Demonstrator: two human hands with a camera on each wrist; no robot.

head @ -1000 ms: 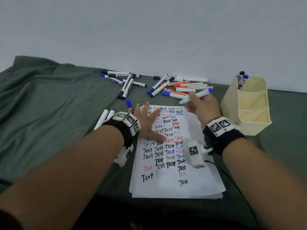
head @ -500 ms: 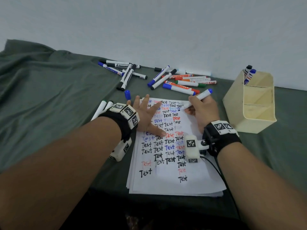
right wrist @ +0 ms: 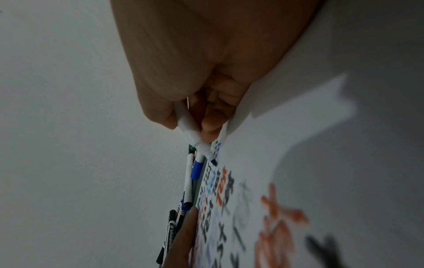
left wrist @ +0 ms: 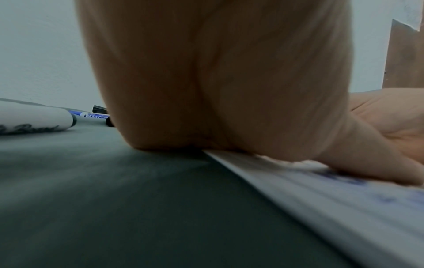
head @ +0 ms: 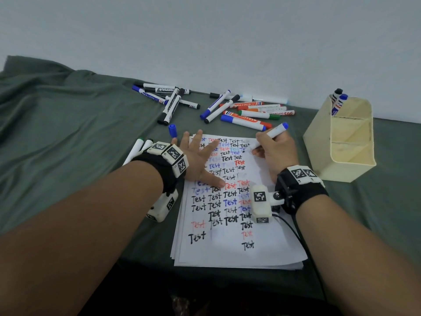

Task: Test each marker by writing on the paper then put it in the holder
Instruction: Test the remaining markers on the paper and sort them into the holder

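Note:
My right hand (head: 272, 151) grips a white marker with a blue end (head: 274, 131), uncapped, its tip down at the upper right of the paper (head: 232, 249). In the right wrist view the same marker (right wrist: 192, 134) is pinched between thumb and fingers, and its dark tip is at the sheet. My left hand (head: 198, 160) lies flat with spread fingers on the left part of the paper. A loose blue cap (head: 172, 130) lies just beyond that hand. The cream holder (head: 319, 142) stands to the right with two markers (head: 338, 100) in its far compartment.
Several markers (head: 241, 110) lie scattered by the wall behind the paper. Two white markers (head: 139, 148) lie left of my left wrist. A green cloth (head: 68, 137) covers the table. The paper stack bears many written "Test" words.
My right hand brought the blue marker down from above the marker pile to the paper's upper right, tip now on the sheet. The left hand stayed flat on the paper.

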